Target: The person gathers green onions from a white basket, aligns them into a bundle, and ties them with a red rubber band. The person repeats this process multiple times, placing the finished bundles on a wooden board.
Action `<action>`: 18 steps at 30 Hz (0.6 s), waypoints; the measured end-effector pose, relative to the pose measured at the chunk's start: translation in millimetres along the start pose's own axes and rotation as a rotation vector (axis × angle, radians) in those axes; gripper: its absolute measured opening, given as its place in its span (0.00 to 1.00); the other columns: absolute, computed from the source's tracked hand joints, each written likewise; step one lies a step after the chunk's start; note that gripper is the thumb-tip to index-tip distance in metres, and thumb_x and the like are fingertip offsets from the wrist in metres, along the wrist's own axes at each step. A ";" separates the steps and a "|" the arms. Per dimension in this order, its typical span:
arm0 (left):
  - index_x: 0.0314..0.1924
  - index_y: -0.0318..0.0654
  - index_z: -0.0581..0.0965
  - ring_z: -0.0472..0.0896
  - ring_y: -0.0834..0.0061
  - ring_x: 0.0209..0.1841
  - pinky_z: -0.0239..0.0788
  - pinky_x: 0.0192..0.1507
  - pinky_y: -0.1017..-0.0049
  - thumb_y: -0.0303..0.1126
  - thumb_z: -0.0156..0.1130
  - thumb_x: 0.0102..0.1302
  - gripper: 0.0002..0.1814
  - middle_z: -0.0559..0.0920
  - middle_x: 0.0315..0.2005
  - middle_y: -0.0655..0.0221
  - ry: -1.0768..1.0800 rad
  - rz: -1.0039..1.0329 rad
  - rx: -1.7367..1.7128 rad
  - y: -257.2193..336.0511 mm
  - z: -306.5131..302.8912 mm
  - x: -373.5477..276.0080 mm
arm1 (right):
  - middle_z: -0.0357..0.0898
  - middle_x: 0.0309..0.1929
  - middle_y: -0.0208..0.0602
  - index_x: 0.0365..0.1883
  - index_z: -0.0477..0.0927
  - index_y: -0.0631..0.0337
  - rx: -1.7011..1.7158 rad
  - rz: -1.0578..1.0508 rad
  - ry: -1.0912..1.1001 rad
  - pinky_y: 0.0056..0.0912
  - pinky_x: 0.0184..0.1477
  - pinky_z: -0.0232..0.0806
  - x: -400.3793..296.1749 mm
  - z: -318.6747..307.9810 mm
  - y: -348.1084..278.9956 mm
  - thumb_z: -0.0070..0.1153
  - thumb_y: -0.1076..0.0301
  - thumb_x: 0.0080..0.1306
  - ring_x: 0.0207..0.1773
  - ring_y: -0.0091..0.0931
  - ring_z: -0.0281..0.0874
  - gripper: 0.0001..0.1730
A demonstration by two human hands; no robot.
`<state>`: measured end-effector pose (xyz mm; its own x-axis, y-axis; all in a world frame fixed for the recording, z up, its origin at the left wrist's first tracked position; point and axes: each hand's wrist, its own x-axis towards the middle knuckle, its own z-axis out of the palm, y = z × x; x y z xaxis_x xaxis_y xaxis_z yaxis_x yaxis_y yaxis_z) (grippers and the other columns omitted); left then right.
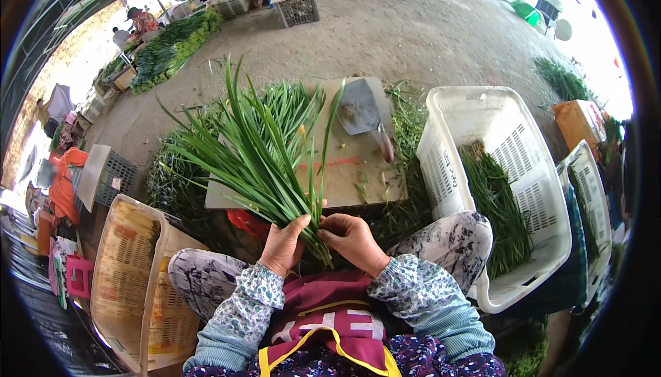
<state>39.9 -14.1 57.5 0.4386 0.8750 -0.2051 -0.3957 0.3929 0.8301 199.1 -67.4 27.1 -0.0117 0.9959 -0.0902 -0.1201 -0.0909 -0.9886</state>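
A bunch of garlic chives [279,170] rises from my left hand [284,245], which grips it near the white-green stem ends. My right hand [353,240] pinches a few leaves at the right side of the same bunch, close to the stems. The long leaf tips fan up and to the left over a low board [356,186]. Behind the held bunch, a pile of chives [292,103] lies on the board. A broad cleaver-like blade [356,106] with a brown handle rests at the board's far right, away from both hands.
To my right stands a white plastic crate [496,95] with chives [490,206] inside. A stained, yellowish crate [129,273] is at my left. Leaf trimmings [181,165] surround the board. Several people sit farther off, near a long row of greens [175,49].
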 end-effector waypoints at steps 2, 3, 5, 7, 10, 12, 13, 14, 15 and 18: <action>0.60 0.36 0.75 0.82 0.71 0.51 0.75 0.56 0.69 0.28 0.63 0.67 0.21 0.83 0.53 0.61 -0.012 0.011 0.000 -0.6 0.0 0.8 | 0.81 0.37 0.25 0.44 0.81 0.69 0.003 0.001 -0.031 0.19 0.43 0.71 0.5 -3.0 -3.7 0.66 0.72 0.65 0.40 0.14 0.74 0.12; 0.60 0.37 0.75 0.81 0.71 0.51 0.75 0.56 0.69 0.28 0.63 0.67 0.21 0.82 0.53 0.61 -0.010 0.010 -0.010 -0.5 0.0 0.9 | 0.81 0.37 0.25 0.44 0.81 0.68 0.001 -0.002 -0.049 0.19 0.43 0.70 1.4 -3.9 -6.9 0.66 0.73 0.65 0.40 0.14 0.74 0.12; 0.61 0.37 0.74 0.81 0.71 0.51 0.74 0.56 0.68 0.27 0.63 0.67 0.22 0.82 0.53 0.60 0.001 0.011 -0.034 0.1 0.0 -1.2 | 0.80 0.36 0.24 0.40 0.81 0.67 0.064 0.027 -0.038 0.19 0.43 0.69 -1.0 -2.7 -8.2 0.66 0.73 0.64 0.39 0.13 0.73 0.09; 0.62 0.36 0.73 0.81 0.72 0.51 0.74 0.56 0.69 0.26 0.64 0.67 0.23 0.83 0.52 0.61 0.029 0.010 -0.030 3.5 3.6 -4.7 | 0.78 0.34 0.23 0.38 0.80 0.65 0.113 0.034 -0.040 0.18 0.42 0.68 5.4 0.1 -11.9 0.66 0.74 0.64 0.38 0.13 0.72 0.08; 0.58 0.38 0.76 0.81 0.74 0.46 0.75 0.51 0.72 0.29 0.66 0.66 0.20 0.83 0.45 0.66 0.003 0.026 -0.009 -10.5 -5.6 1.4 | 0.75 0.32 0.20 0.35 0.78 0.62 0.133 0.038 -0.027 0.16 0.39 0.65 0.7 -4.0 -9.6 0.65 0.75 0.64 0.36 0.13 0.70 0.07; 0.52 0.39 0.79 0.81 0.76 0.44 0.74 0.49 0.72 0.28 0.66 0.67 0.14 0.83 0.41 0.71 0.037 0.034 -0.037 -2.5 3.0 1.9 | 0.77 0.32 0.21 0.37 0.77 0.61 0.299 0.057 0.023 0.17 0.36 0.65 -3.8 -2.1 -11.1 0.62 0.77 0.66 0.34 0.13 0.71 0.05; 0.49 0.38 0.80 0.81 0.76 0.43 0.74 0.48 0.72 0.29 0.66 0.67 0.11 0.83 0.39 0.71 0.025 0.056 -0.013 -1.6 -0.9 2.9 | 0.77 0.32 0.22 0.37 0.77 0.61 0.346 0.022 0.046 0.17 0.35 0.64 -5.3 -1.3 -8.0 0.60 0.77 0.67 0.33 0.13 0.72 0.04; 0.48 0.38 0.80 0.81 0.76 0.43 0.74 0.48 0.72 0.29 0.66 0.67 0.10 0.83 0.39 0.71 0.021 0.069 -0.006 -1.3 -7.0 4.3 | 0.79 0.34 0.24 0.37 0.77 0.60 0.409 0.016 0.039 0.18 0.35 0.66 -5.5 -0.8 -8.3 0.60 0.77 0.67 0.33 0.15 0.73 0.04; 0.46 0.37 0.80 0.81 0.75 0.42 0.74 0.47 0.72 0.29 0.66 0.67 0.09 0.83 0.38 0.71 0.008 0.076 -0.003 -1.5 -9.9 7.7 | 0.82 0.35 0.27 0.36 0.76 0.59 0.468 0.012 0.042 0.19 0.35 0.67 -6.7 -3.1 -11.1 0.59 0.76 0.68 0.32 0.16 0.74 0.04; 0.45 0.37 0.79 0.82 0.74 0.40 0.75 0.45 0.71 0.30 0.65 0.67 0.09 0.83 0.37 0.70 0.064 0.136 -0.034 10.3 -12.8 6.1 | 0.83 0.38 0.37 0.37 0.75 0.60 0.618 0.032 -0.009 0.27 0.39 0.73 -14.1 -5.9 -22.6 0.54 0.77 0.71 0.34 0.23 0.78 0.02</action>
<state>28.1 -1.2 58.1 0.3270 0.9367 -0.1251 -0.4761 0.2776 0.8345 207.9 -79.4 49.9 -0.0331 0.9929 -0.1144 -0.6725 -0.1068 -0.7323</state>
